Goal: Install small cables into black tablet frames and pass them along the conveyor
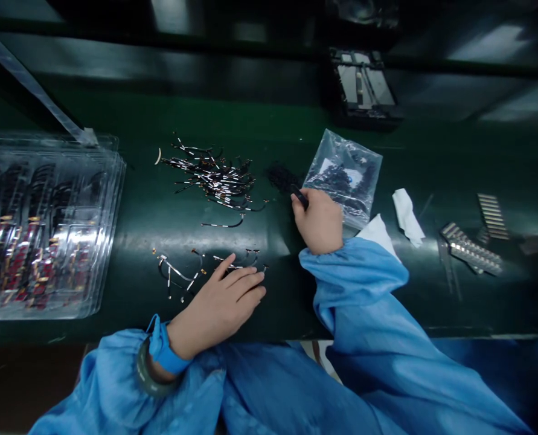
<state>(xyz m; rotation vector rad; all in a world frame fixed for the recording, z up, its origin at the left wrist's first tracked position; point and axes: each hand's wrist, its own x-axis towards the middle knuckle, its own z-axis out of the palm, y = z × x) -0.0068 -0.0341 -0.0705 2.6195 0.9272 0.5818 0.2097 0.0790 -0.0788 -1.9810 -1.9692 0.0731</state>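
My left hand (pixel 226 302) lies palm down on the green table, fingers spread, over a few small dark flex cables (pixel 180 275). Farther back, a pile of similar thin cables (pixel 221 175) with shiny silver parts is spread out. My right hand (pixel 318 219) is closed around a black tool (pixel 299 196), whose far end points at a small heap of tiny black pieces (pixel 281 175). Just behind and right of this hand, a clear plastic bag (pixel 352 172) holds more black pieces. What is under my left palm is hidden.
Stacked clear trays (pixel 81 235) with red and black parts stand at the left. White paper (pixel 407 216) and metallic strips (pixel 472 251) lie at the right. A dark box (pixel 363 84) sits at the back. A slanted strip (pixel 35 87) rises at the upper left.
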